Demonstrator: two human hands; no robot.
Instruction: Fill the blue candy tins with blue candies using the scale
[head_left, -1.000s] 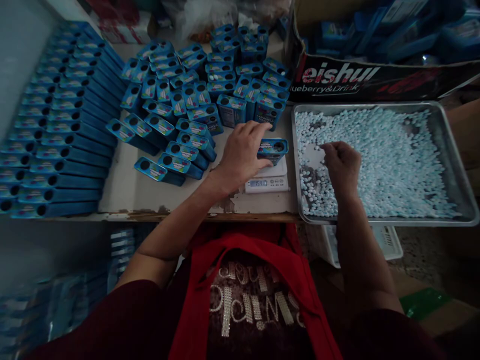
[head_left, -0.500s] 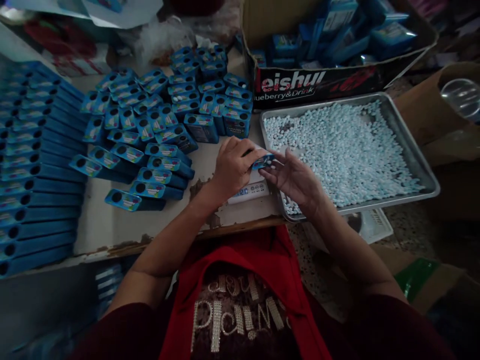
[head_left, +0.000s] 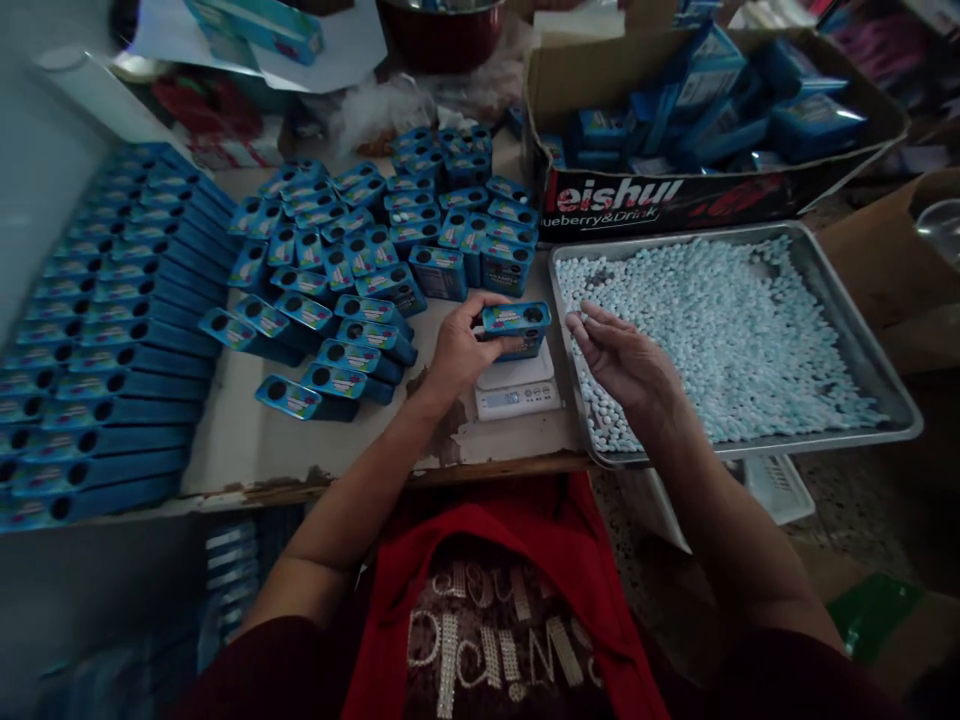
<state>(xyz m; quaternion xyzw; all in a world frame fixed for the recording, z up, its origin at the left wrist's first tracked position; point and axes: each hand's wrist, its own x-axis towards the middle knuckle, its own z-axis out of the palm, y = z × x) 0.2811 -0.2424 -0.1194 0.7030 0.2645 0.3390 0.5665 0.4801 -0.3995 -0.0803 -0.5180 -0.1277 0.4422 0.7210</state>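
Observation:
My left hand (head_left: 469, 345) is closed around a small blue candy box (head_left: 523, 345), its top with the dark round hole facing up. The box is right over a white digital scale (head_left: 517, 398); whether it touches the weighing plate is hidden. To the right, my right hand (head_left: 630, 365) hovers over the near left part of a metal tray (head_left: 896, 400). Its fingers are stretched out, slightly bent, and I make out nothing held in them. Small pale blue and white candies (head_left: 735, 340) cover most of the tray.
Several blue boxes with round holes (head_left: 352, 270) stand left of the scale. Long rows of similar boxes (head_left: 127, 330) fill the table's left end. Behind the tray sits a cardboard carton (head_left: 615, 205) of blue packs. A red bowl (head_left: 442, 35) stands at the back.
The blue box has gone from tilted toward my right hand to upright over the scale. My right hand has drawn away from it to the right, over the tray. The view has shifted.

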